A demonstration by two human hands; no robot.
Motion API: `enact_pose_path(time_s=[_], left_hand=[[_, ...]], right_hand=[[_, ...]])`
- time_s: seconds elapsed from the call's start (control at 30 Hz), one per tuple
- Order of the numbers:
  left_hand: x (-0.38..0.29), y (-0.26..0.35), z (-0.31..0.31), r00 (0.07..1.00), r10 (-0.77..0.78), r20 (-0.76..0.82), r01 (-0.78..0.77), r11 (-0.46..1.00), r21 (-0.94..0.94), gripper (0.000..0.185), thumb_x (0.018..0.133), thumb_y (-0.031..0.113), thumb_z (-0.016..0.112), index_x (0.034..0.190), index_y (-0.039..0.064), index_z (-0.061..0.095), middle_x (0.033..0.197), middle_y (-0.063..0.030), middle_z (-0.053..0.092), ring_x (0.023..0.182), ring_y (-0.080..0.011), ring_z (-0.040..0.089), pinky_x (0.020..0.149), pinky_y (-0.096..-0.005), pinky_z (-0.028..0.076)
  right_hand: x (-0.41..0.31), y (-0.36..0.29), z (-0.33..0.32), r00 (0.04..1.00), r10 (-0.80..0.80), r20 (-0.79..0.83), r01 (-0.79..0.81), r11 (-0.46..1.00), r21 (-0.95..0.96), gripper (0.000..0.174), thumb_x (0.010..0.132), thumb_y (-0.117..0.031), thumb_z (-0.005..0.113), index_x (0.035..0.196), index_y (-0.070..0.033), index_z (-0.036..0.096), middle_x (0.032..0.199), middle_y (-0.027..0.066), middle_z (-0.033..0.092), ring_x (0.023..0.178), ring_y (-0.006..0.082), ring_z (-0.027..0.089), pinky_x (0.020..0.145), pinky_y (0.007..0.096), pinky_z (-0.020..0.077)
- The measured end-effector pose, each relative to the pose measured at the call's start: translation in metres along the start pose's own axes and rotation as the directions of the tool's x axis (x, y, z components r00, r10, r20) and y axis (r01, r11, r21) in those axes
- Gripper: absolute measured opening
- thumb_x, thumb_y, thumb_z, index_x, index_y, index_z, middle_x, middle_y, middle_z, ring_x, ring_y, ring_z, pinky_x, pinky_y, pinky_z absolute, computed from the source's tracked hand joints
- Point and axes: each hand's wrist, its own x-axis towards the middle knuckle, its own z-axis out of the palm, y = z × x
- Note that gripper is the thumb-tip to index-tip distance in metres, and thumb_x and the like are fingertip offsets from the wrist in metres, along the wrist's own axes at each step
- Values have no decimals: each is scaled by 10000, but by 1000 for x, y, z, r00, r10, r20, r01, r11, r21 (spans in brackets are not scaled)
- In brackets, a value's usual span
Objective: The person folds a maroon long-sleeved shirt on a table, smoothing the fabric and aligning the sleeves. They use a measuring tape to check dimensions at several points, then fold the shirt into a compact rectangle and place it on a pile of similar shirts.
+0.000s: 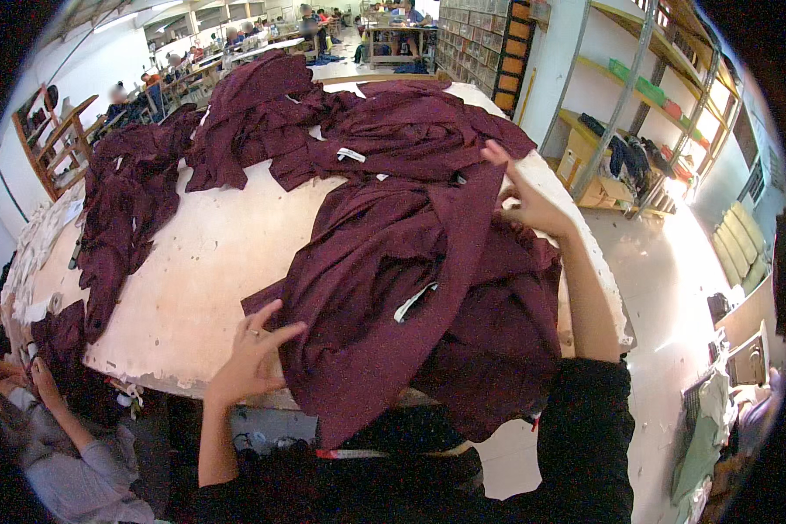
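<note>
A maroon garment (380, 262) lies in loose folds before me, its lower part hanging over the near table edge. A small white label (414, 302) shows among its folds. At its left side is my left hand (255, 357), fingers spread, a ring on one finger, the fingertips by the cloth edge. My right hand (530, 206) is at the garment's upper right, with some fingers extended and others curled beside a strip of the cloth. Whether those curled fingers grip the fabric is unclear. All this rests on a pale, worn tabletop (223, 249).
More maroon garments (393, 124) are heaped across the table's far side, and another maroon pile (128, 203) lies to the left. A co-worker's hand (46, 380) handles maroon cloth at lower left. Metal shelving (619, 98) stands on the right. Several people sit far back.
</note>
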Motion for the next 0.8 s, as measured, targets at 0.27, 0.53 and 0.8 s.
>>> enact_pose_path(time_s=[0.27, 0.53, 0.8], left_hand=[[-32, 6, -35, 907, -100, -410, 112, 994, 6, 343, 592, -67, 524, 887, 29, 670, 768, -131, 643, 756, -258, 602, 788, -341, 444], [-74, 35, -104, 737, 141, -661, -133, 989, 62, 205, 785, 220, 553, 823, 43, 650, 1043, -187, 603, 942, -321, 560, 831, -414, 413], [10, 2, 44, 790, 229, 569, -100, 963, -248, 317, 832, 154, 554, 1122, 28, 573, 1176, -165, 550, 1078, -312, 527, 979, -379, 375]], right_hand=[[-59, -33, 0, 975, -124, -187, 75, 965, -250, 209, 684, -8, 624, 892, -18, 644, 894, 94, 616, 891, 194, 578, 790, 289, 455], [-176, -92, 7, 900, -308, -309, 377, 905, 196, 262, 766, -205, 568, 714, 36, 655, 637, 129, 619, 642, 233, 616, 631, 345, 473], [-155, -20, 92, 898, -54, 437, 131, 980, -148, 306, 847, -249, 580, 744, 39, 601, 777, 177, 579, 711, 308, 550, 688, 370, 445]])
